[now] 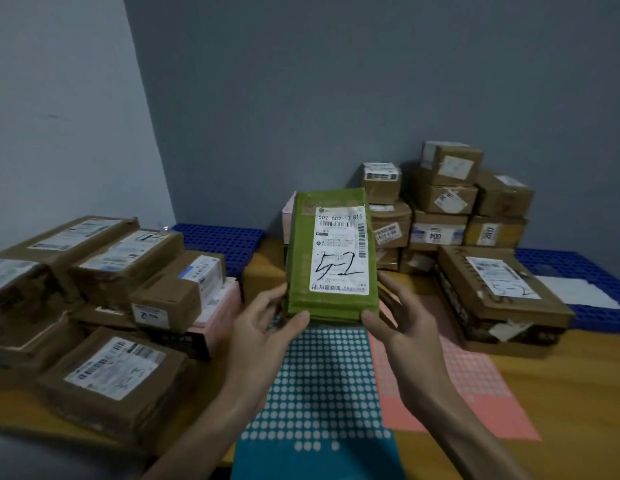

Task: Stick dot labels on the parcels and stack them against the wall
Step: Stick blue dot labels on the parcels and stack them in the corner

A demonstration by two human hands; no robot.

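Sheets of dots lie at the near tabletop (pixel 578 393) edge, the teal sheet (pixel 319 393) beside the pink sheet (pixel 474 382). Just above them our left hand (pixel 263 327) and right hand (pixel 402 327) hold the green parcel (pixel 301 265) upright, fingers (pixel 275 297) curled round its lower corners. We see no dot on its face, so we judge labelling comes next: keep one hand gripping, peel a dot, and press it on bare green clear of the barcode (pixel 334 224). Then it joins the stack (pixel 443 209) at the far wall (pixel 336 98).
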